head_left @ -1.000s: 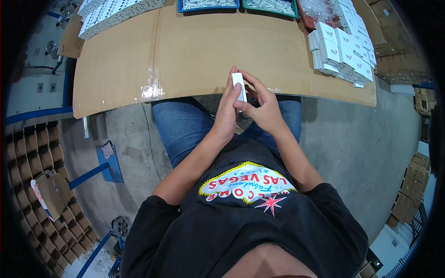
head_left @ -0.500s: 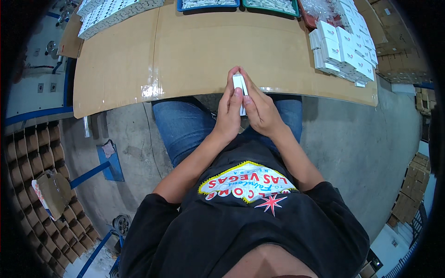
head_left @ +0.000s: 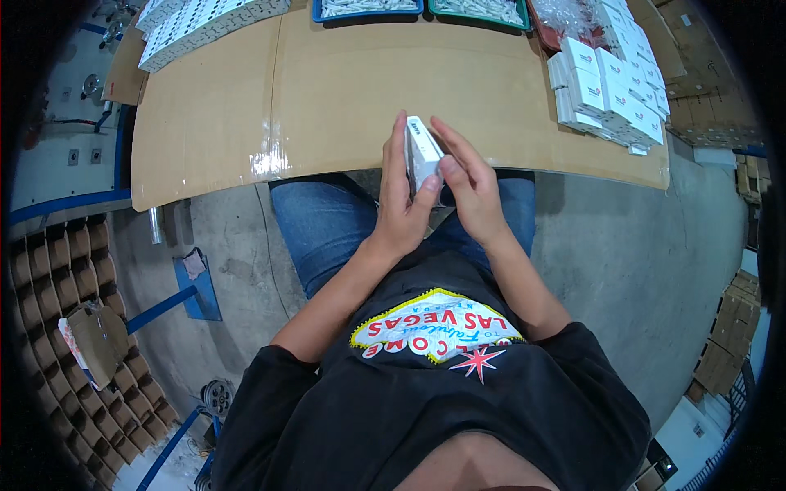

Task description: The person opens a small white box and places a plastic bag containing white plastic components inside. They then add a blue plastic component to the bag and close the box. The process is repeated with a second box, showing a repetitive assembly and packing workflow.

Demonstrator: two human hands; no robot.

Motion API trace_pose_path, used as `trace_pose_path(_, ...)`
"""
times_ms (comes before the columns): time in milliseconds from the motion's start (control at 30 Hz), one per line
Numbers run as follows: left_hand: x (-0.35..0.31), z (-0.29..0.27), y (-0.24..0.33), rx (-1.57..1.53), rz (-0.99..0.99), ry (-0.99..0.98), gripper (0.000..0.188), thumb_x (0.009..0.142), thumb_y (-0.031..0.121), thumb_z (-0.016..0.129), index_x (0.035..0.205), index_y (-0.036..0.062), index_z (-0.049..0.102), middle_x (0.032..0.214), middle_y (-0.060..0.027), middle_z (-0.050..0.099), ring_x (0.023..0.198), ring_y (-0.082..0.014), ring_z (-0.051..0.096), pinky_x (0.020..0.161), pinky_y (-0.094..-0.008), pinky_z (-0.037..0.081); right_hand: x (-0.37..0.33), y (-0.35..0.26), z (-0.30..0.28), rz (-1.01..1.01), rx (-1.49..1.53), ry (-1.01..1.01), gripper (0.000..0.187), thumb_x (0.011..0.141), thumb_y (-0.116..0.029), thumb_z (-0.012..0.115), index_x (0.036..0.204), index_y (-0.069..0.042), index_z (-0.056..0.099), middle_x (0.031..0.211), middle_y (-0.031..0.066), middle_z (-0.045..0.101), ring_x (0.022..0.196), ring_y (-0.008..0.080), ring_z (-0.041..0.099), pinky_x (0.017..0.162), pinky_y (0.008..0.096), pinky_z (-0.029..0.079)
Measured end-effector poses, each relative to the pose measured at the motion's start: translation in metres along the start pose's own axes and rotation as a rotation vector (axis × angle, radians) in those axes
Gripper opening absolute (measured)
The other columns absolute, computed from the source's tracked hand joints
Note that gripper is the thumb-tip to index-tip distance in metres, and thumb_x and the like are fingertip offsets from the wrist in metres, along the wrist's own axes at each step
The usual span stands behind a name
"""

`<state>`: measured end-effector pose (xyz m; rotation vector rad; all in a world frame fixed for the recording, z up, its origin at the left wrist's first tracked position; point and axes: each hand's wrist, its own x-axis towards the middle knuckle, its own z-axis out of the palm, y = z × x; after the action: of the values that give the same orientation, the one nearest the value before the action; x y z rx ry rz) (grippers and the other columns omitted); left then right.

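From the head view, the only one: holding a slim white carton (head_left: pixel 423 151) above the near edge of a cardboard-topped table (head_left: pixel 344 98), long way pointing far and slightly tilted, between left hand (head_left: pixel 399 200) and right hand (head_left: pixel 479 192). With the left, gripping fairly closely, fingers nearly straight along the carton's left side and thumb bent over its near part. With the right, opening wide between thumb and fingers; seemingly touching the carton's right side with the thumb alone, fingers well clear of it. Cannot tell about wrapping or contents. Apparently midway through two-handed handling, probably turning or smoothing the carton. Calling next, by that reading, for steady left support and light, even right-hand contact, without denting thin walls. Beyond, to be seen: at far right, stacked white boxes (head_left: pixel 602 94) beside a red tray (head_left: pixel 542 31); at far middle, a blue tray (head_left: pixel 368 20) and green tray (head_left: pixel 479 27).
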<state>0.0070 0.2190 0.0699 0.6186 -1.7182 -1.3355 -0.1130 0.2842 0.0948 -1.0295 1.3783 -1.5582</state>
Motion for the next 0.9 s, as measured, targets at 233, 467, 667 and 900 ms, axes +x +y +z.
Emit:
trace_pose_path(233, 0.004, -0.007, -0.011, 0.119, 0.159, 0.014, 0.093, 0.098, 0.067, 0.046, 0.154, -0.0058, 0.028, 0.147, -0.0268, 0.036, 0.135, -0.0381, 0.04, 0.114, -0.0442, 0.032, -0.01, -0.011, 0.009, 0.055, -0.02, -0.085, 0.051, 0.106, -0.02, 0.054, 0.153, -0.001, 0.042, 0.131, 0.0084, 0.062, 0.112, 0.0139, 0.059, 0.096, 0.0275, 0.047)
trace_pose_path(467, -0.001, -0.006, -0.012, 0.12, 0.195, 0.105, 0.094, 0.096, 0.071, 0.046, 0.148, -0.0063, 0.035, 0.144, -0.0281, 0.04, 0.131, -0.0398, 0.043, 0.111, -0.0464, 0.034, -0.011, -0.005, 0.012, -0.22, -0.216, -0.112, 0.051, 0.11, -0.026, 0.044, 0.151, 0.003, 0.042, 0.138, 0.0218, 0.06, 0.116, 0.0252, 0.065, 0.098, 0.0321, 0.049)
trace_pose_path(667, -0.006, -0.004, -0.01, 0.104, 0.229, 0.169, 0.094, 0.095, 0.072, 0.047, 0.146, -0.0065, 0.037, 0.143, -0.0305, 0.039, 0.131, -0.0406, 0.043, 0.111, -0.0476, 0.033, -0.013, -0.011, 0.017, -0.263, -0.235, -0.128, 0.054, 0.111, -0.03, 0.039, 0.15, 0.006, 0.041, 0.145, 0.0263, 0.053, 0.125, 0.033, 0.062, 0.102, 0.0353, 0.048)
trace_pose_path(900, -0.01, -0.007, -0.016, 0.099, 0.244, 0.188, 0.098, 0.094, 0.075, 0.045, 0.148, -0.006, 0.035, 0.144, -0.0293, 0.038, 0.133, -0.0393, 0.042, 0.112, -0.0452, 0.033, -0.012, -0.011, 0.017, -0.299, -0.236, -0.155, 0.054, 0.11, -0.029, 0.043, 0.15, 0.006, 0.041, 0.148, 0.0267, 0.051, 0.131, 0.0364, 0.058, 0.106, 0.0364, 0.046)
